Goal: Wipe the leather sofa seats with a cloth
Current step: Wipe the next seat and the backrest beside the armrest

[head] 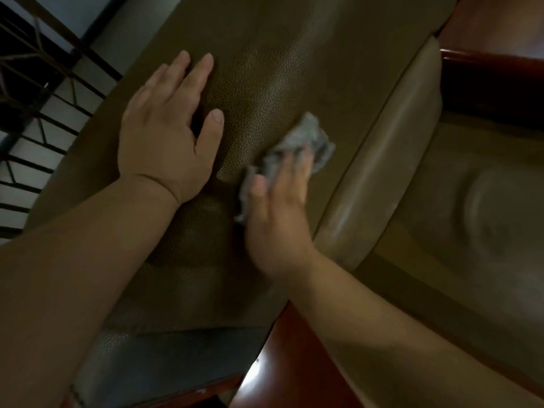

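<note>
A brown pebbled leather sofa cushion (265, 81) fills the middle of the view. My left hand (167, 134) rests flat on it with fingers spread and straight. My right hand (276, 207), blurred by motion, presses a crumpled grey cloth (306, 142) onto the leather to the right of my left hand. Its fingers lie straight over the cloth, which sticks out beyond the fingertips.
A smoother tan leather seat (477, 207) with a rounded edge roll (379, 160) lies to the right. Reddish polished wood frame parts show at the bottom (294, 354) and top right (494, 69). A dark metal railing (38, 92) stands at the left.
</note>
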Motion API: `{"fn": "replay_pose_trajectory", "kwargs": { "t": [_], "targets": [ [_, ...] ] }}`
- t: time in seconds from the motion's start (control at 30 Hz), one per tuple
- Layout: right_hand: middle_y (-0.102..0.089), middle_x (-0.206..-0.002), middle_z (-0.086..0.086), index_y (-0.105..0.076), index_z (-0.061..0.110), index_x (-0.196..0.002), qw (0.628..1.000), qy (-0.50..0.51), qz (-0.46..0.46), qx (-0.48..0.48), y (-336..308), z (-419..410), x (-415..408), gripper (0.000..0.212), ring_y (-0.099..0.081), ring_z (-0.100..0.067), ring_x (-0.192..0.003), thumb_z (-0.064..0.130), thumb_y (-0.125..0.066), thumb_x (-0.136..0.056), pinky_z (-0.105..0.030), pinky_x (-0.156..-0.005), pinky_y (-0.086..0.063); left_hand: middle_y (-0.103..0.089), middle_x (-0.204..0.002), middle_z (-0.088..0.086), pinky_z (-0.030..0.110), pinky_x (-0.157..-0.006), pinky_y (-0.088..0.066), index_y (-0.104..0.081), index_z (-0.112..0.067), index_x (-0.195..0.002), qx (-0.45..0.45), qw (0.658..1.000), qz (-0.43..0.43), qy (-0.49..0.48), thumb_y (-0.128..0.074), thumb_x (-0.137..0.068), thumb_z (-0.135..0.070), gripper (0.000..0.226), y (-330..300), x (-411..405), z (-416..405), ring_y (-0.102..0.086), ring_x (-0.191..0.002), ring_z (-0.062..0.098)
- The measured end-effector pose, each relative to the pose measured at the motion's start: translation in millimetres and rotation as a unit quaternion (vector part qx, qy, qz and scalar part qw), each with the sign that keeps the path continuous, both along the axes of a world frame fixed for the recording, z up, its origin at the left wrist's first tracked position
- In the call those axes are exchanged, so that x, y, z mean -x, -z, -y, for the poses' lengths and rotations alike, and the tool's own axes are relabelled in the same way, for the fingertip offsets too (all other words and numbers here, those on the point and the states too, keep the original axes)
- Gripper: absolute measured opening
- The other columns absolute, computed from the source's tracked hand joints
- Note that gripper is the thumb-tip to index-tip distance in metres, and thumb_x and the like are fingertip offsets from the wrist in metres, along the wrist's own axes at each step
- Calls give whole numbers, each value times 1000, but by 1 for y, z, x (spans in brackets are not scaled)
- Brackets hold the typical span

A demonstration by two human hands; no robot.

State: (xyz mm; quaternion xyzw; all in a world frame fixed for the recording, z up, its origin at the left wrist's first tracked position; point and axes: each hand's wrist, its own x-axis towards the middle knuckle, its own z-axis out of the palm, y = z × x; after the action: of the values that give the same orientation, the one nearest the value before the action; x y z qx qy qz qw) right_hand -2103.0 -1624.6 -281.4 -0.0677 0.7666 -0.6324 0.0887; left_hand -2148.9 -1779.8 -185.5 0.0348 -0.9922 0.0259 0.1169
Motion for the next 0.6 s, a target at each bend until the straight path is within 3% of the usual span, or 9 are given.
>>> {"fn": "replay_pose_trajectory", "kwargs": {
  "t": [0.07, 0.17, 0.27, 0.33, 0.37, 0.43, 0.5, 0.53, 0.6],
  "targets": [
    [27, -170, -2, 2, 19, -166, 996, -11, -91, -2, -22, 18, -14, 74, 28, -26, -155, 56, -19, -106, -48, -127, 10, -28, -172, 8, 51, -127, -23, -27, -29, -166, 7, 1000, 6, 5, -27, -103, -56, 68, 0, 2, 2, -27, -157, 31],
    [11, -173, -9, -4, 19, -165, 989, 39, -129, -58, 33, 15, -16, 66, 14, -32, -159, 42, -28, -108, -55, -129, 1, -28, -172, 6, 50, -128, -21, -26, -31, -166, 2, 1000, -2, 3, -28, -105, -55, 66, -1, 1, 1, -26, -158, 30],
    [9, -173, -14, -5, 8, -165, 990, 56, 16, -130, 109, -11, -22, 69, 12, -31, -159, 23, -37, -106, -60, -127, -6, -27, -172, 3, 47, -129, -18, -24, -34, -166, 4, 1000, -9, -7, -30, -106, -55, 64, -2, -3, -3, -24, -158, 27],
    [11, -172, -17, -9, 4, -165, 982, 14, 118, -146, 109, -7, -29, 70, 17, -34, -158, 23, -30, -101, -57, -127, -1, -27, -172, 2, 48, -129, -19, -24, -35, -166, 7, 1000, -8, -8, -29, -105, -56, 64, 0, -2, -3, -24, -158, 27],
    [9, -172, -20, -13, 4, -164, 984, 18, 124, -123, 92, 3, -33, 73, 14, -38, -158, 25, -28, -96, -58, -127, 0, -26, -172, 2, 48, -129, -19, -24, -35, -166, 7, 1000, -7, -8, -29, -105, -56, 64, 2, -1, -2, -24, -158, 26],
    [11, -172, -19, -10, 11, -166, 996, 36, 50, -60, 39, 28, -49, 76, 14, -39, -158, 35, -28, -96, -58, -128, 2, -27, -172, 2, 49, -129, -20, -25, -34, -166, 3, 1000, -8, -2, -29, -105, -56, 65, 3, -1, -1, -24, -158, 27],
    [23, -171, -5, 5, 25, -165, 1000, -1, -26, -18, -1, 45, -78, 71, 26, -28, -156, 53, -18, -104, -51, -128, 10, -28, -172, 4, 50, -128, -21, -26, -32, -166, 5, 1000, -16, -1, -29, -105, -56, 65, 3, -2, 1, -25, -158, 27],
    [25, -171, 2, 10, 30, -164, 999, -7, -38, 19, -7, 47, -92, 72, 27, -23, -156, 58, -18, -104, -48, -127, 11, -28, -172, 5, 50, -128, -22, -26, -31, -166, 8, 1000, -17, 1, -28, -106, -56, 65, 3, -1, 2, -26, -158, 27],
    [27, -170, 9, 15, 34, -161, 999, -10, -38, -11, 23, 42, -117, 68, 22, -21, -158, 61, -11, -104, -51, -128, 3, -29, -172, 5, 49, -128, -21, -26, -31, -166, 13, 1000, -15, 6, -26, -106, -57, 66, 4, -1, 1, -26, -158, 26]
  ]
}}
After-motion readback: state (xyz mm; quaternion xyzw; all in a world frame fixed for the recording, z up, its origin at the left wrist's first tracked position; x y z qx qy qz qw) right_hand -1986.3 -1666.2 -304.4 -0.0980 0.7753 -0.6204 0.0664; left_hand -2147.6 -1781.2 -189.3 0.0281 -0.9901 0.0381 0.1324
